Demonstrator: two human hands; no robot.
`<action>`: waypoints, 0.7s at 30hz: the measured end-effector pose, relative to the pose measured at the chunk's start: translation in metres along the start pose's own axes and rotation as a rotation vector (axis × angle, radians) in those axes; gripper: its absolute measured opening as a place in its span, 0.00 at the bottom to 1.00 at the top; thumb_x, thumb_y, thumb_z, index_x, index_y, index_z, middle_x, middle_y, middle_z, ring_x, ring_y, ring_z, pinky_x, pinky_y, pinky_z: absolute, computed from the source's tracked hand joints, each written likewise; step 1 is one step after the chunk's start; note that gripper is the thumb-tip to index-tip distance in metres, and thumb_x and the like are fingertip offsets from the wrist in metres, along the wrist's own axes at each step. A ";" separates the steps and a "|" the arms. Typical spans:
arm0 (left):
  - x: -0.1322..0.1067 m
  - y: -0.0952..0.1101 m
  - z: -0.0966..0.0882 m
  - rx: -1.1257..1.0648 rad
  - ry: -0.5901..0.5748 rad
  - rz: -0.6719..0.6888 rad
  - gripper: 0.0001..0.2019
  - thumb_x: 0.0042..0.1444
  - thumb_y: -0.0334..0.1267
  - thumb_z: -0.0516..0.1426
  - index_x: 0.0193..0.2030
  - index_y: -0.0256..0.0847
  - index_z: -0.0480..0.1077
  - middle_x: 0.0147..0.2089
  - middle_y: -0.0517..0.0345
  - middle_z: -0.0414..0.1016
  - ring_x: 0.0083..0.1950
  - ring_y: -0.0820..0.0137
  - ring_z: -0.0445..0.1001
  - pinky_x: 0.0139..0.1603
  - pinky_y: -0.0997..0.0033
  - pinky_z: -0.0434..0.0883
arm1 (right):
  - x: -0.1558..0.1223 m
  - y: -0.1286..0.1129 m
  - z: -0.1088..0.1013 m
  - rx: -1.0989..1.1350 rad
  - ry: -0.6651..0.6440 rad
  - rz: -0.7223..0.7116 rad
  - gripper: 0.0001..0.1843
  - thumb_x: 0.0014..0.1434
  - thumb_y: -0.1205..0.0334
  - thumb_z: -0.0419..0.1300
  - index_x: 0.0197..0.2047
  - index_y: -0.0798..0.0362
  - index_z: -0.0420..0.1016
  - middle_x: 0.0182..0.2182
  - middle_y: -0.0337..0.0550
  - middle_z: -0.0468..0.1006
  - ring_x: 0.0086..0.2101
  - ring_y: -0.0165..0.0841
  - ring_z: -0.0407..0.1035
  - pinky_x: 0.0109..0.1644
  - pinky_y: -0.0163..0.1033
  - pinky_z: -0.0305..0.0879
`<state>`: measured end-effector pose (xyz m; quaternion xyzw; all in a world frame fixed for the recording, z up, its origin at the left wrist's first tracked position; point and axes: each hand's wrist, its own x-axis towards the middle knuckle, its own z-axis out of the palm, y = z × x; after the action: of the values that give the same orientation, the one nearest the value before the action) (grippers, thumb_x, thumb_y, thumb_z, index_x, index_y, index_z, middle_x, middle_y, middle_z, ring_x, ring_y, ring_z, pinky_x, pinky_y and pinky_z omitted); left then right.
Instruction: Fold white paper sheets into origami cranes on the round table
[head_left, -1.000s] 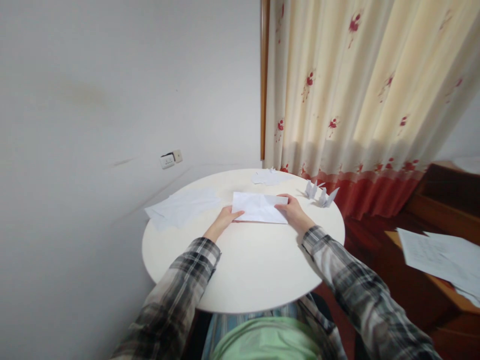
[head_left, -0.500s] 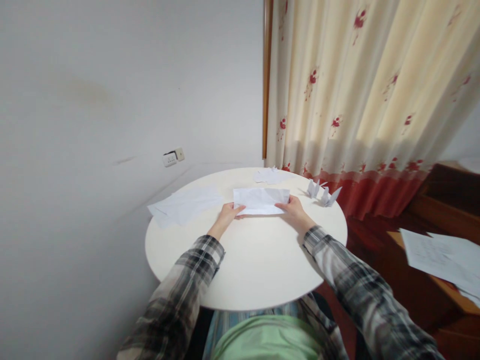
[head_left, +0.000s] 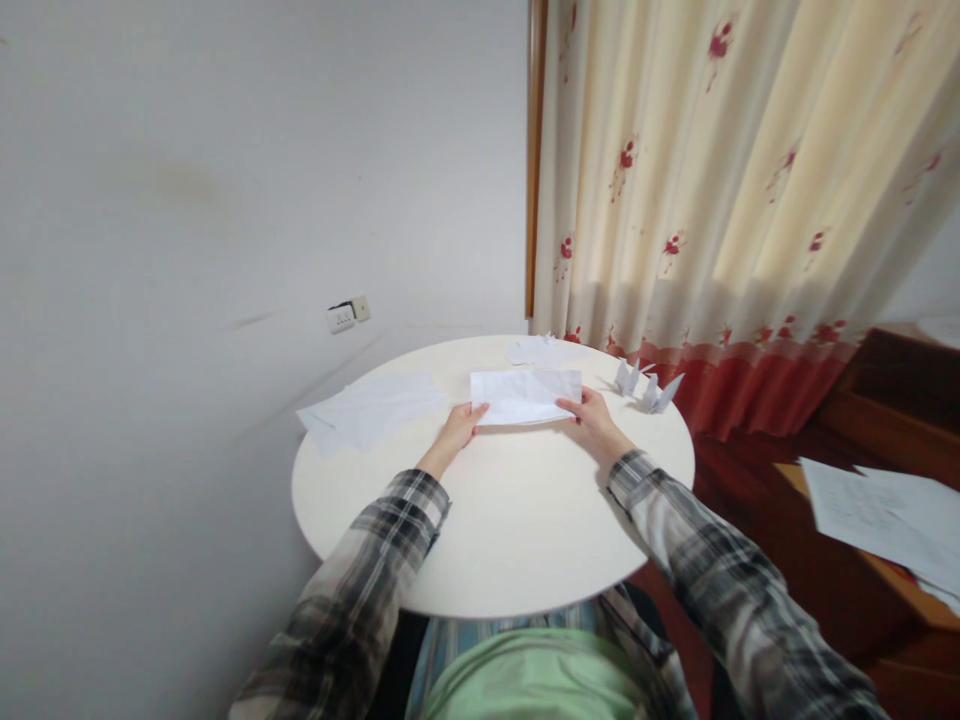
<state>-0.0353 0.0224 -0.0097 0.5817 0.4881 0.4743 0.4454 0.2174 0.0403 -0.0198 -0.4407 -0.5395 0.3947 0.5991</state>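
Note:
A folded white sheet of paper (head_left: pixel 521 396), a wide rectangle, is held between my two hands just over the round table. My left hand (head_left: pixel 463 424) pinches its left end, thumb on top and the fingers underneath mostly hidden. At the opposite end my right hand (head_left: pixel 589 412) grips the paper the same way, thumb lying on its face. Two folded paper figures (head_left: pixel 628 377) with pointed, wing-like parts stand to the right of my right hand. Loose white sheets (head_left: pixel 375 408) lie on the left of the table.
The round white table (head_left: pixel 510 560) stands by a wall with a socket (head_left: pixel 341 318). More white paper (head_left: pixel 541 350) lies at its far edge. A flowered curtain (head_left: pixel 697 200) hangs behind. To the right, written sheets (head_left: pixel 877 510) rest on a wooden surface.
The folded paper has shifted slightly away from me and a little to the right, with both hands still on its ends.

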 end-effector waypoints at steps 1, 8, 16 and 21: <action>0.001 -0.001 0.000 0.002 0.016 0.004 0.17 0.46 0.51 0.58 0.28 0.35 0.65 0.13 0.69 0.54 0.14 0.81 0.49 0.15 0.77 0.44 | 0.000 -0.001 0.000 -0.002 -0.001 -0.001 0.21 0.35 0.56 0.66 0.34 0.58 0.72 0.23 0.38 0.73 0.18 0.24 0.57 0.19 0.32 0.52; 0.002 -0.001 0.002 -0.070 0.079 0.024 0.20 0.46 0.55 0.55 0.29 0.37 0.62 0.16 0.71 0.51 0.14 0.82 0.50 0.15 0.80 0.44 | -0.002 -0.005 0.001 -0.003 -0.006 -0.010 0.21 0.35 0.56 0.66 0.33 0.59 0.72 0.22 0.37 0.72 0.17 0.22 0.55 0.17 0.30 0.51; 0.008 -0.008 -0.002 -0.007 0.079 0.057 0.23 0.45 0.58 0.54 0.24 0.36 0.62 0.14 0.66 0.57 0.14 0.81 0.53 0.13 0.79 0.48 | -0.003 -0.007 0.001 -0.005 -0.028 -0.009 0.21 0.35 0.57 0.66 0.33 0.60 0.72 0.22 0.38 0.73 0.16 0.22 0.56 0.17 0.29 0.51; 0.003 -0.007 -0.001 0.021 -0.048 0.072 0.23 0.40 0.50 0.62 0.38 0.33 0.70 0.32 0.53 0.75 0.28 0.73 0.70 0.23 0.77 0.64 | -0.004 -0.007 0.001 -0.003 -0.084 -0.016 0.21 0.36 0.56 0.66 0.33 0.60 0.71 0.22 0.38 0.72 0.16 0.22 0.56 0.17 0.29 0.51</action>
<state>-0.0369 0.0265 -0.0162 0.6146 0.4612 0.4708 0.4336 0.2156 0.0342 -0.0140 -0.4204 -0.5680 0.4074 0.5785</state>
